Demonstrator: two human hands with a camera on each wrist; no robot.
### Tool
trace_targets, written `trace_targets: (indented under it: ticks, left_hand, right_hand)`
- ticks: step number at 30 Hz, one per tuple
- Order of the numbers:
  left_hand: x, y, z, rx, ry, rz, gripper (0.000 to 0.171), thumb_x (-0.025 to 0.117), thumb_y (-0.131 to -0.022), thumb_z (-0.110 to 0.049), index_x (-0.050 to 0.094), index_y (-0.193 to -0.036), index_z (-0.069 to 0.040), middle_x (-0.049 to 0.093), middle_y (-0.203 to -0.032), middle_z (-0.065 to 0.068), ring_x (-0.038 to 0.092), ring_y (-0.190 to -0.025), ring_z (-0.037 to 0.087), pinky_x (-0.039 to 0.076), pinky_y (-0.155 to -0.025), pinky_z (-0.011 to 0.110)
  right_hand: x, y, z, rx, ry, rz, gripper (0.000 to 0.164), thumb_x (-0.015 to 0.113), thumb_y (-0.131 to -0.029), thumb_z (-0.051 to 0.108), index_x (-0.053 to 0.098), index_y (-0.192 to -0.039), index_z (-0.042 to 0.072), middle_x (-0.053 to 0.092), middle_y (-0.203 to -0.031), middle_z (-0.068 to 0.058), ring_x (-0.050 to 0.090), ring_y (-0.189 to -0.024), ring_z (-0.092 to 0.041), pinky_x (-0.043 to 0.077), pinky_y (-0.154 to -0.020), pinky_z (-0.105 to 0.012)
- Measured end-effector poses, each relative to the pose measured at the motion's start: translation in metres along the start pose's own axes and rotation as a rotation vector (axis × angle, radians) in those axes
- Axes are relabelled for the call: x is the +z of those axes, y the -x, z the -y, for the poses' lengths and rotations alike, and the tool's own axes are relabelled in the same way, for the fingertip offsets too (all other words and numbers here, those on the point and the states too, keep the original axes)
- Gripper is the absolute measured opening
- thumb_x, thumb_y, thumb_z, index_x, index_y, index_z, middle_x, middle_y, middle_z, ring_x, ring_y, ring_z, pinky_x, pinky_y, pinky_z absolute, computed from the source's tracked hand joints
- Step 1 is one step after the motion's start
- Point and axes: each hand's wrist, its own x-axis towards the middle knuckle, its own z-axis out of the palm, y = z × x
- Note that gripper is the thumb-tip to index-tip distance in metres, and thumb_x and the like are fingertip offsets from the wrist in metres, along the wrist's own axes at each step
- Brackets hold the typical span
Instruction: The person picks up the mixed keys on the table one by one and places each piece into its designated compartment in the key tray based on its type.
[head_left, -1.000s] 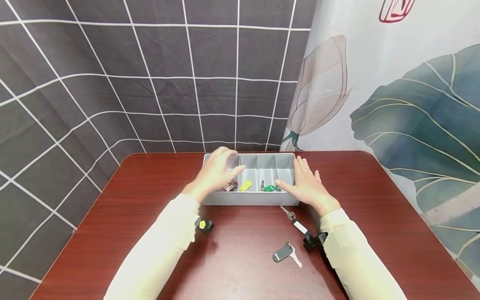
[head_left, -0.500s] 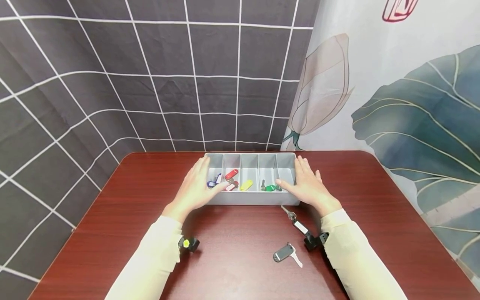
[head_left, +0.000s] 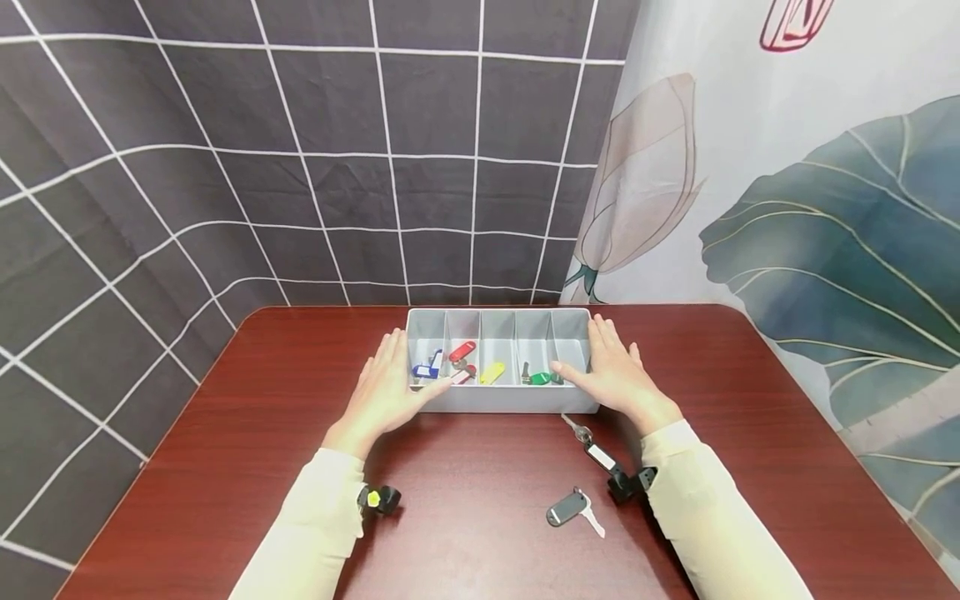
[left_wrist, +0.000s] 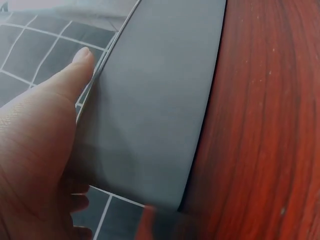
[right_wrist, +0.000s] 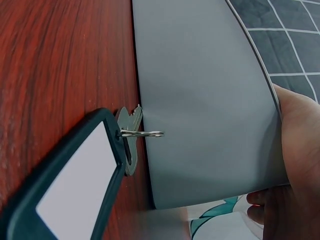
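Note:
A grey tray (head_left: 504,402) with several compartments in a row stands on the table. My left hand (head_left: 381,398) rests along its left end, fingers straight and thumb near the front rim. At the opposite end lies my right hand (head_left: 621,377), fingers extended along the side, thumb over the front corner. Inside, from left, are blue key tags (head_left: 422,371), red key tags (head_left: 462,351), a yellow key tag (head_left: 492,372) and a green key tag (head_left: 539,378). In the right wrist view, a black key tag (right_wrist: 80,185) with a white label and key lies against the tray's front.
Nearer the front of the reddish-brown table (head_left: 465,533), another key with a dark tag (head_left: 567,507) lies flat. Behind the table hangs a dark grid-patterned curtain (head_left: 337,192), with a leaf-patterned one (head_left: 750,167) at right.
My left hand has drawn back from above the left compartments to the tray's left end, uncovering the blue and red tags. My right hand has stayed put.

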Motion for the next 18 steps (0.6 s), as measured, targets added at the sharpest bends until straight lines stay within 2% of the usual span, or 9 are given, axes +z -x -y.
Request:
trace_targets:
  ticks: [5,10,18]
  left_hand:
    - [0.0030,0.0011,-0.0006,-0.033,0.019,0.012,0.111,0.057,-0.077,-0.074,0.019,-0.151,0.000,0.021,-0.156,0.019,0.016,-0.144,0.034,0.021,-0.111,0.056]
    - [0.0020,-0.0001,-0.0056,-0.038,0.030,0.018,0.109,0.060,-0.078,-0.070,0.018,-0.151,-0.001,0.021,-0.156,0.019,0.016,-0.144,0.034,0.021,-0.110,0.058]
    - [0.0031,0.0028,-0.0031,-0.057,0.016,0.022,0.110,0.056,-0.078,-0.074,0.018,-0.151,-0.001,0.020,-0.156,0.019,0.015,-0.144,0.034,0.020,-0.110,0.058]
  right_hand:
    - [0.0010,0.0000,-0.0006,0.000,0.010,-0.004,0.115,0.042,-0.080,0.080,0.005,-0.152,-0.001,0.002,-0.159,-0.019,-0.001,-0.146,-0.033,0.006,-0.107,-0.068]
    - [-0.0012,0.0018,-0.0020,0.004,0.005,-0.012,0.115,0.043,-0.081,0.080,0.004,-0.152,-0.001,0.002,-0.159,-0.019,-0.001,-0.146,-0.033,0.006,-0.107,-0.068]
    - [-0.0011,0.0018,0.0002,0.000,-0.020,0.002,0.112,0.045,-0.083,0.076,0.004,-0.152,-0.001,0.004,-0.159,-0.020,0.000,-0.146,-0.034,0.006,-0.108,-0.067]
